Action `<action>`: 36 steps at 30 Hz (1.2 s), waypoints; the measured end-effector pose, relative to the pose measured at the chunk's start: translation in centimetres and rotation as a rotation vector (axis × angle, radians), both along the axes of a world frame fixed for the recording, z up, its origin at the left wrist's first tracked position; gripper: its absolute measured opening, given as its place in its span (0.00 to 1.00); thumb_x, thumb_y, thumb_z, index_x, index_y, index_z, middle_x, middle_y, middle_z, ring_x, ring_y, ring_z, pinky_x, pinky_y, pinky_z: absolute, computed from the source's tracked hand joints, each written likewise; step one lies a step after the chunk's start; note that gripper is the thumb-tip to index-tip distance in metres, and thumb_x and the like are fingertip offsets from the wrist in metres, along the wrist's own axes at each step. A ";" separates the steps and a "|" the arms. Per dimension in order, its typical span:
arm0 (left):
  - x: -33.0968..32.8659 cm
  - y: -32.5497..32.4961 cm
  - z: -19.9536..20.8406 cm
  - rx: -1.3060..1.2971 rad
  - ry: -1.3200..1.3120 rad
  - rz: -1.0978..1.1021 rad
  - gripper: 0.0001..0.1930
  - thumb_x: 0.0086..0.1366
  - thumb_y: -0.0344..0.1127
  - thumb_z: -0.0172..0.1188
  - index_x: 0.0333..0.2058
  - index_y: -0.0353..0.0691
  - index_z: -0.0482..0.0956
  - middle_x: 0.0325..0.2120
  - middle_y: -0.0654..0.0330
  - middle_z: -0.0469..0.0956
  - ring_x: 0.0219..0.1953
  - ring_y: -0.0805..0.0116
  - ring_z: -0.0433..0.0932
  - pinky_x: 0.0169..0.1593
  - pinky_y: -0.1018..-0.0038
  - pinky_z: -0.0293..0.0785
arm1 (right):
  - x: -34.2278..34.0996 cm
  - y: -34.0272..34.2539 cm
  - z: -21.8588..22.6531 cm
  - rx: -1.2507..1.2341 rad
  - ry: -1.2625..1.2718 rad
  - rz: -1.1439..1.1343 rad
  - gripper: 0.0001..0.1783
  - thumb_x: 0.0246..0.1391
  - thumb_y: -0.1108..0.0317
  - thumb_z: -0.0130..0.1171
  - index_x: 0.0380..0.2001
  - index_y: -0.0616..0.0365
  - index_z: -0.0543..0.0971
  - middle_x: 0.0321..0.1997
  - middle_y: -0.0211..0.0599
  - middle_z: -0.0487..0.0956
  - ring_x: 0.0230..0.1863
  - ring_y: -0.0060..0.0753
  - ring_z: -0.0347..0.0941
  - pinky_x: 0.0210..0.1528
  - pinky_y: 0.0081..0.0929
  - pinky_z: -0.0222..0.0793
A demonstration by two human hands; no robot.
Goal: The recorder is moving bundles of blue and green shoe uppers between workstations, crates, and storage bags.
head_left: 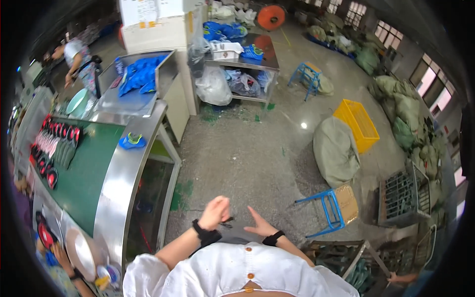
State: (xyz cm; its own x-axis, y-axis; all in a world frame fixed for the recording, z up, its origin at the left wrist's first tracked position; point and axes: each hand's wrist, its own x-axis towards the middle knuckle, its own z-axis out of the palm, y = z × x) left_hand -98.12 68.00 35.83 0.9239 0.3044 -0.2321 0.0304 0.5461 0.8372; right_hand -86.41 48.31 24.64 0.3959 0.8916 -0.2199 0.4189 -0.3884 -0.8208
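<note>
My left hand (215, 212) is raised in front of my body with its fingers curled closed. A small dark strip (227, 222) shows beside it; whether the fingers hold it, I cannot tell. My right hand (261, 225) is stretched open with the fingers apart, and nothing shows in it. A black wristband (203, 232) is around my left wrist, another black band (273, 238) around the right. To my left, a blue shoe (132, 141) lies on the metal edge (115, 198) of a green conveyor belt (91, 171), apart from both hands.
Rows of red-black shoe parts (52, 143) lie on the belt. A blue stool (334, 210), a stuffed sack (336, 151) and a yellow crate (357, 126) stand right. Ahead is a metal table (262, 62). Co-workers (79, 64) are at far left, lower left and lower right.
</note>
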 end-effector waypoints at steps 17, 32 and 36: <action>51.0 24.1 0.7 0.264 0.034 0.431 0.08 0.65 0.38 0.47 0.40 0.46 0.70 0.22 0.70 0.68 0.21 0.83 0.64 0.16 0.87 0.54 | 48.0 21.1 9.0 0.252 -0.013 -0.092 0.08 0.51 0.64 0.52 0.29 0.57 0.75 0.25 0.39 0.73 0.27 0.42 0.70 0.31 0.31 0.65; 91.3 30.8 -0.8 0.446 -0.093 -0.786 0.28 0.61 0.59 0.43 0.34 0.36 0.74 0.22 0.63 0.73 0.24 0.77 0.72 0.26 0.79 0.66 | 89.6 34.8 15.3 0.357 -0.059 -0.331 0.07 0.50 0.71 0.55 0.30 0.65 0.75 0.21 0.34 0.74 0.21 0.18 0.68 0.23 0.18 0.64; 101.4 30.8 -1.6 0.912 -0.024 -0.810 0.15 0.58 0.43 0.54 0.25 0.35 0.74 0.15 0.58 0.72 0.20 0.69 0.71 0.26 0.72 0.66 | 97.7 31.8 13.0 0.435 0.356 -0.699 0.06 0.50 0.71 0.55 0.29 0.64 0.76 0.21 0.28 0.73 0.22 0.16 0.67 0.24 0.16 0.62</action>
State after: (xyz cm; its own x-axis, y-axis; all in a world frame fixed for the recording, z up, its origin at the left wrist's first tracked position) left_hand 3.30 98.80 34.22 0.9231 -0.3191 -0.2148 0.0688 -0.4125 0.9084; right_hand 11.28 80.12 37.60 0.8527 0.5053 -0.1326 -0.1046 -0.0835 -0.9910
